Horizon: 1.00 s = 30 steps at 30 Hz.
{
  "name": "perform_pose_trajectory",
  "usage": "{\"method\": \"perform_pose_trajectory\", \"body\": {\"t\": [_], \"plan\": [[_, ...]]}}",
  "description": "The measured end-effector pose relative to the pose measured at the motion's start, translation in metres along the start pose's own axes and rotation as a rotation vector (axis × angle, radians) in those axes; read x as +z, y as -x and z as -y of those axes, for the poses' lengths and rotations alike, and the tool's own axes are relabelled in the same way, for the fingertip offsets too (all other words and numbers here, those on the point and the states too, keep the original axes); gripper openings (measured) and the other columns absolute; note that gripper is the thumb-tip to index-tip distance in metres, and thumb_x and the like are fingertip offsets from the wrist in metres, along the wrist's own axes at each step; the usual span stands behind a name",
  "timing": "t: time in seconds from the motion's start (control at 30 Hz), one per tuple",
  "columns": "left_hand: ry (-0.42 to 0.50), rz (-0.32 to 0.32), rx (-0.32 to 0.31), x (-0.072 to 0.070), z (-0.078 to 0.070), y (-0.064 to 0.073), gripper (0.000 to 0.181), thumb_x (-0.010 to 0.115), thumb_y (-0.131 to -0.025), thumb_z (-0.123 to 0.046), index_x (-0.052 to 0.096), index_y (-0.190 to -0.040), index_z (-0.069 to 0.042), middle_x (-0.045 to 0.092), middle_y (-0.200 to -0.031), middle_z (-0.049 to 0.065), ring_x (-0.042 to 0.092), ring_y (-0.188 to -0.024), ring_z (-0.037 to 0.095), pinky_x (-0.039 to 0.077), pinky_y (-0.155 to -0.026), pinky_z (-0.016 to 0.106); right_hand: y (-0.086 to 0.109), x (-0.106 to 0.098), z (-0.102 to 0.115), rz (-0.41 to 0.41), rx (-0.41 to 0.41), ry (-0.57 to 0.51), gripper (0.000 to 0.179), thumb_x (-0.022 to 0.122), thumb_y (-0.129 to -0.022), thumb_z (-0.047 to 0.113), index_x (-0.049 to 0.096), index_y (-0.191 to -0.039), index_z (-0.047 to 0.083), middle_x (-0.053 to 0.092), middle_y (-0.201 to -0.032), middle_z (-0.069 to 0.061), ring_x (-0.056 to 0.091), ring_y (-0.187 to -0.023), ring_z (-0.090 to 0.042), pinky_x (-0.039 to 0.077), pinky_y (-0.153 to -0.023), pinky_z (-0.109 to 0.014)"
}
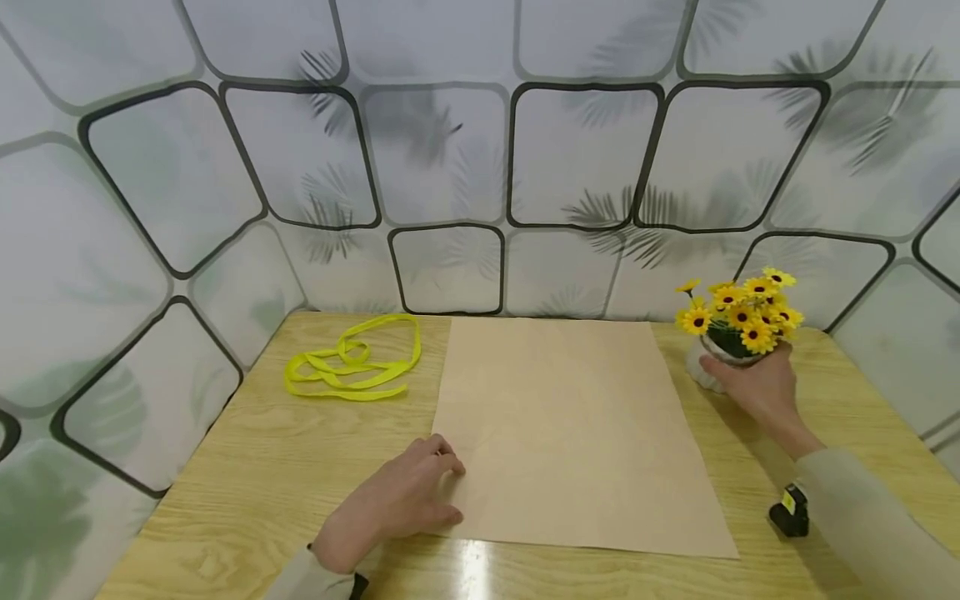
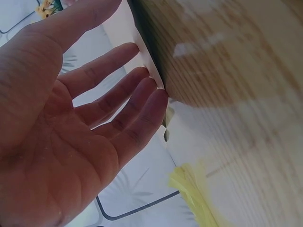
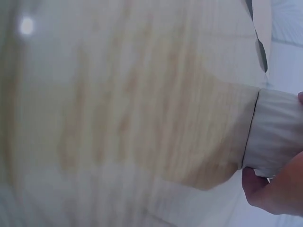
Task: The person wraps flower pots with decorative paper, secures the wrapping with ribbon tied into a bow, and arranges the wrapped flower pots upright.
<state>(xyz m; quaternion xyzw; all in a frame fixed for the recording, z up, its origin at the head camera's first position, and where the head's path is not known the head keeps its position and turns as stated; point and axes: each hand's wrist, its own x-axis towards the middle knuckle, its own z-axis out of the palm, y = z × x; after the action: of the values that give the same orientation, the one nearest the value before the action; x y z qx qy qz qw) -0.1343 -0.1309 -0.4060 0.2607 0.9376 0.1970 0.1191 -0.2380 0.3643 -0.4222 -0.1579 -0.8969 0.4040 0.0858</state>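
Note:
A large sheet of tan paper (image 1: 570, 433) lies flat on the table. Along its left edge rests my left hand (image 1: 401, 492), fingers loosely bent; in the left wrist view the fingertips (image 2: 158, 97) touch the paper's edge. At the far right, my right hand (image 1: 757, 387) grips a small light-coloured pot (image 1: 699, 367) of yellow artificial-looking flowers (image 1: 742, 312). The right wrist view shows the pot's smooth side (image 3: 274, 132) standing on the wood, with the thumb and part of the hand (image 3: 279, 189) around it; the flowers fall outside that view.
A yellow ribbon (image 1: 360, 383) lies in loose loops on the wooden table (image 1: 247, 483), left of the paper. A small black tape measure (image 1: 790, 511) sits right of the paper, beside the right sleeve. A patterned wall (image 1: 450, 167) rises behind the table.

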Motion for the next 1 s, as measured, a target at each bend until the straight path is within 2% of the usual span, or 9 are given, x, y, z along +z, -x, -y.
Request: {"method": "perform_pose_trajectory", "body": {"t": [0.2,0.4,0.5,0.73,1.0], "plan": [[0.013,-0.003,0.02,-0.0006,0.0009,0.001,0.043,0.088,-0.081,-0.029,0.073,-0.116,-0.009,0.059,-0.121,0.003,0.055,-0.11,0.02,0.054,-0.093,0.04,0.0028,0.0002,-0.0016,0.031,-0.02,0.005,0.123,0.07,-0.09,0.057,-0.02,-0.158,0.008,0.019,-0.158,-0.043,0.029,-0.14,-0.062,0.031,-0.107,-0.074],[0.017,-0.005,0.029,-0.0019,0.001,0.0016,0.043,0.089,-0.079,-0.028,0.073,-0.115,-0.009,0.059,-0.119,0.003,0.055,-0.108,0.02,0.054,-0.09,0.039,0.0049,0.003,-0.0057,0.038,-0.182,0.031,0.116,0.075,-0.09,0.046,-0.009,-0.162,0.011,0.026,-0.158,-0.037,0.034,-0.137,-0.062,0.032,-0.103,-0.076],[0.012,-0.01,0.026,-0.002,0.0007,0.0016,0.043,0.09,-0.079,-0.027,0.073,-0.114,-0.008,0.059,-0.119,0.003,0.055,-0.106,0.02,0.054,-0.088,0.038,0.0056,0.005,-0.007,0.05,-0.226,0.031,0.115,0.078,-0.09,0.042,-0.006,-0.163,0.011,0.028,-0.158,-0.035,0.034,-0.138,-0.061,0.032,-0.103,-0.076],[0.013,-0.018,0.024,-0.0014,0.0012,0.0026,0.043,0.089,-0.079,-0.027,0.073,-0.114,-0.008,0.059,-0.119,0.003,0.056,-0.108,0.022,0.054,-0.091,0.039,0.008,0.0076,-0.0062,0.057,-0.238,0.021,0.122,0.081,-0.088,0.04,-0.013,-0.161,0.014,0.026,-0.16,-0.035,0.034,-0.138,-0.061,0.033,-0.103,-0.076],[-0.003,-0.015,0.014,-0.0012,0.0003,0.0012,0.044,0.089,-0.079,-0.027,0.073,-0.115,-0.008,0.06,-0.121,0.005,0.057,-0.11,0.022,0.055,-0.092,0.041,0.0071,0.0086,-0.0035,0.029,-0.23,0.062,0.121,0.08,-0.087,0.042,-0.01,-0.161,0.012,0.027,-0.158,-0.036,0.036,-0.136,-0.062,0.033,-0.101,-0.077]]}}
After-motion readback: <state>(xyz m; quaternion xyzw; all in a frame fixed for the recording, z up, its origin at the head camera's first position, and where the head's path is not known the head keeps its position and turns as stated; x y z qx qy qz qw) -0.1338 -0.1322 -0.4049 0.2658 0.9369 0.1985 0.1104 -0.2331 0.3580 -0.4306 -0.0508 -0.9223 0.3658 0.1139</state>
